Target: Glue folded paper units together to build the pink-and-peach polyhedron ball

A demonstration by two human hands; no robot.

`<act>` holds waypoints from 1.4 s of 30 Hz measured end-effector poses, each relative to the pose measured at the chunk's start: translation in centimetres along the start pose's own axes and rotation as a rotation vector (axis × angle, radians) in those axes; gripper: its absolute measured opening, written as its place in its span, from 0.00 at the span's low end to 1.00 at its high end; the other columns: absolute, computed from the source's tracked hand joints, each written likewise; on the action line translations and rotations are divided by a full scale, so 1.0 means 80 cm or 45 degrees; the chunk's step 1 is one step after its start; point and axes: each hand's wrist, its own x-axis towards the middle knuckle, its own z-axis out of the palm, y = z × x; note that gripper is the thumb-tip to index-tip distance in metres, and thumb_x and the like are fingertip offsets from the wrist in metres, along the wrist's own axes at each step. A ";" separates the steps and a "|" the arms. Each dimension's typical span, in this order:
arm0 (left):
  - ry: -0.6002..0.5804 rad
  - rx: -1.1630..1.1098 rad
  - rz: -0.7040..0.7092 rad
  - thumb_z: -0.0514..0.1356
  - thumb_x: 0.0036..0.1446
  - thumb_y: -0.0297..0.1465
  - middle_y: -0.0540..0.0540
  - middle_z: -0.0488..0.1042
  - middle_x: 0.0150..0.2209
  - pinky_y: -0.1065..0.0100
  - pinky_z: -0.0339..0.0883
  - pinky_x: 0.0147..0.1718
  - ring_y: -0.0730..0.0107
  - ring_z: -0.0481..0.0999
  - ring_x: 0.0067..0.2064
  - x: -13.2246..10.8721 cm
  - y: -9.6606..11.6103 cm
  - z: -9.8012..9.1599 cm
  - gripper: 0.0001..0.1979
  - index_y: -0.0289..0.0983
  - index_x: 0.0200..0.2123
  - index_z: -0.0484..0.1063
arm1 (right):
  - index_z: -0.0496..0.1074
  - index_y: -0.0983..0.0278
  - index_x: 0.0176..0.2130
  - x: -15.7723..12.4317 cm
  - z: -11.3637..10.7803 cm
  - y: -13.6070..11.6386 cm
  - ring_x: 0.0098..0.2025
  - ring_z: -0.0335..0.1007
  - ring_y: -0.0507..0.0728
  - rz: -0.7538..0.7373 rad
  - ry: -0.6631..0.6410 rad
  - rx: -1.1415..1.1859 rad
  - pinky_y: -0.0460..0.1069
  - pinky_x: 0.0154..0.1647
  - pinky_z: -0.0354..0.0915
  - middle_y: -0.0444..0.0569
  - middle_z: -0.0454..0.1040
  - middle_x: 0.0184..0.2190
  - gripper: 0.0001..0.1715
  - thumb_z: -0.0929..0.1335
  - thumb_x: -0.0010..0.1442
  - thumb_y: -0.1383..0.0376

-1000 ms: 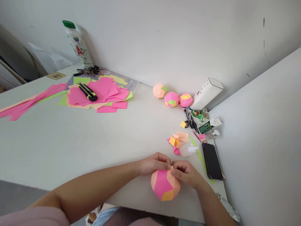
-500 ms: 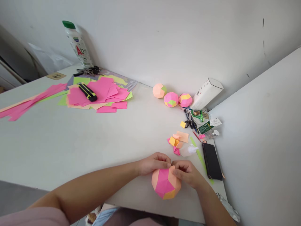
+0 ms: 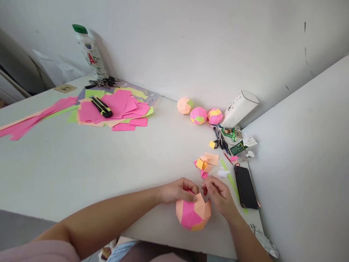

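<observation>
A multi-sided folded-paper ball (image 3: 192, 214) in pink, peach and orange sits low over the table's front edge. Its upper right rim has an open notch. My left hand (image 3: 181, 191) grips the ball's upper left rim, thumb outside and the other fingers curled behind. Just right of the notch is my right hand (image 3: 216, 193), apart from the ball, its fingers loosely bent with nothing visible between them. Beyond it lie small folded paper pieces (image 3: 200, 164) in orange, peach and pink. A glue bottle with a white cap (image 3: 223, 173) is partly hidden behind the right hand.
Three finished-looking paper balls (image 3: 198, 115) stand by the wall beside a white box (image 3: 240, 108). Scissors (image 3: 219, 140), a green strip (image 3: 231, 182) and a black case (image 3: 246, 187) line the right side. A box cutter (image 3: 101, 106) rests on paper sheets (image 3: 120, 105) at left.
My right hand has let go of the ball's rim and moved slightly up and right. The left thumb has shifted down over the rim, and the notch now shows.
</observation>
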 end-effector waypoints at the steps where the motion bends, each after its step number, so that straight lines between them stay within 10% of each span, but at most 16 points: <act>1: -0.007 0.002 0.004 0.68 0.40 0.36 0.55 0.61 0.20 0.72 0.54 0.26 0.78 0.59 0.24 0.000 0.000 0.000 0.14 0.34 0.20 0.67 | 0.70 0.63 0.32 0.000 0.000 0.001 0.32 0.65 0.55 -0.019 0.043 -0.078 0.49 0.32 0.63 0.49 0.68 0.30 0.14 0.62 0.63 0.58; 7: 0.032 0.027 -0.032 0.68 0.39 0.38 0.53 0.64 0.22 0.70 0.56 0.28 0.75 0.63 0.27 -0.001 0.001 0.000 0.15 0.35 0.20 0.67 | 0.70 0.60 0.46 0.001 0.005 0.015 0.31 0.68 0.54 -0.039 0.013 -0.426 0.54 0.38 0.68 0.57 0.63 0.53 0.14 0.62 0.63 0.61; 11: 0.010 0.047 -0.030 0.68 0.39 0.37 0.53 0.63 0.23 0.70 0.56 0.28 0.76 0.62 0.26 -0.003 0.005 0.002 0.15 0.34 0.20 0.67 | 0.73 0.62 0.36 0.000 0.007 0.013 0.34 0.69 0.56 -0.145 0.042 -0.458 0.52 0.36 0.67 0.54 0.72 0.40 0.12 0.62 0.63 0.62; 15: -0.024 0.028 -0.012 0.68 0.40 0.36 0.54 0.61 0.22 0.71 0.55 0.26 0.77 0.61 0.25 -0.004 0.006 0.002 0.14 0.34 0.20 0.68 | 0.67 0.62 0.25 -0.010 0.003 0.008 0.21 0.57 0.52 -0.313 0.480 -0.549 0.48 0.22 0.56 0.44 0.63 0.18 0.15 0.62 0.63 0.64; 19: 0.003 0.019 -0.045 0.68 0.39 0.36 0.53 0.64 0.23 0.71 0.57 0.27 0.76 0.63 0.26 -0.004 0.007 0.003 0.13 0.34 0.21 0.69 | 0.64 0.61 0.33 -0.009 -0.003 0.013 0.29 0.62 0.55 -0.506 0.971 -0.588 0.51 0.32 0.62 0.46 0.63 0.28 0.02 0.65 0.59 0.66; 21: 0.014 0.018 -0.046 0.68 0.39 0.37 0.53 0.64 0.23 0.71 0.57 0.27 0.76 0.63 0.26 -0.004 0.007 0.003 0.13 0.34 0.21 0.70 | 0.63 0.62 0.44 -0.002 -0.004 0.018 0.41 0.65 0.59 -0.461 1.071 -0.626 0.56 0.42 0.64 0.53 0.65 0.40 0.16 0.67 0.55 0.65; 25: 0.009 -0.001 -0.027 0.69 0.38 0.37 0.53 0.65 0.22 0.71 0.57 0.26 0.77 0.63 0.25 -0.002 0.005 0.002 0.14 0.34 0.20 0.69 | 0.47 0.64 0.60 0.008 -0.001 0.032 0.56 0.59 0.65 -0.093 0.801 -0.616 0.60 0.50 0.62 0.63 0.59 0.55 0.40 0.67 0.54 0.63; 29: -0.011 -0.016 -0.010 0.68 0.40 0.37 0.53 0.65 0.23 0.72 0.57 0.26 0.77 0.64 0.25 -0.001 0.002 0.001 0.14 0.33 0.21 0.70 | 0.50 0.65 0.60 0.009 -0.001 0.040 0.54 0.64 0.65 0.101 0.570 -0.588 0.58 0.47 0.66 0.61 0.65 0.53 0.36 0.66 0.57 0.61; 42: 0.005 -0.041 -0.007 0.69 0.39 0.36 0.53 0.65 0.22 0.73 0.58 0.25 0.78 0.64 0.25 0.000 0.002 0.001 0.14 0.34 0.21 0.69 | 0.66 0.60 0.44 -0.008 -0.014 0.020 0.38 0.70 0.58 -0.282 0.480 -0.167 0.51 0.37 0.67 0.50 0.71 0.38 0.21 0.73 0.51 0.61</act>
